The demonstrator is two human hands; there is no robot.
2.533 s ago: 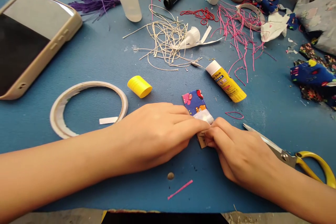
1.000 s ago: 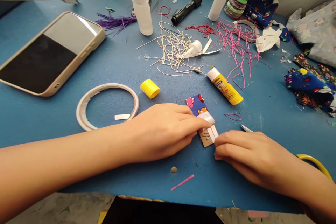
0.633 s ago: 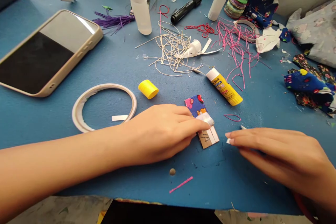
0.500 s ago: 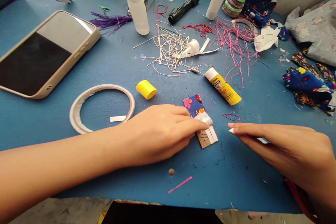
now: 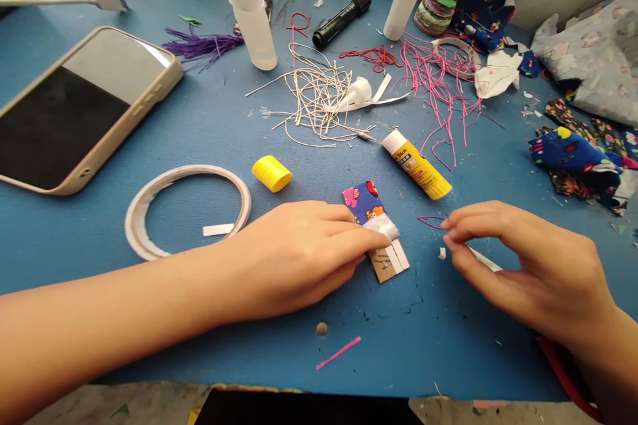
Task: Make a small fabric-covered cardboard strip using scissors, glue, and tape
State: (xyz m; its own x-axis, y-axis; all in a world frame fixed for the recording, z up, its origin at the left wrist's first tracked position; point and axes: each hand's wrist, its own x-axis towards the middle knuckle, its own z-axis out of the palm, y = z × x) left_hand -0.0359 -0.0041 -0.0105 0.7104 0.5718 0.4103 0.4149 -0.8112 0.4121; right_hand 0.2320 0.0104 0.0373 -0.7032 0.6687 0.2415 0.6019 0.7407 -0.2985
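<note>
A small cardboard piece (image 5: 383,265), partly covered in blue patterned fabric (image 5: 366,201) with white strips on its bare end, lies under the fingers of my left hand (image 5: 304,259). That hand presses it against the table, its index fingertip on the folded fabric edge. To the right, my right hand (image 5: 528,265) has thumb and index finger pinched together at the tip of a thin purple loop (image 5: 428,220) on the table. A small white scrap (image 5: 442,253) lies just below the pinch, and a white strip (image 5: 486,259) shows beside the thumb.
A yellow glue stick (image 5: 419,165), its yellow cap (image 5: 272,173), a tape roll (image 5: 134,219) and a phone (image 5: 84,113) lie around the hands. Farther back are tangled cords (image 5: 323,96), a black marker (image 5: 341,18), a white bottle (image 5: 254,26) and fabric scraps (image 5: 573,159).
My right hand has moved up a little and its fingers have curled to the loop's tip. The white scrap it held now lies on the table. The view has shifted slightly.
</note>
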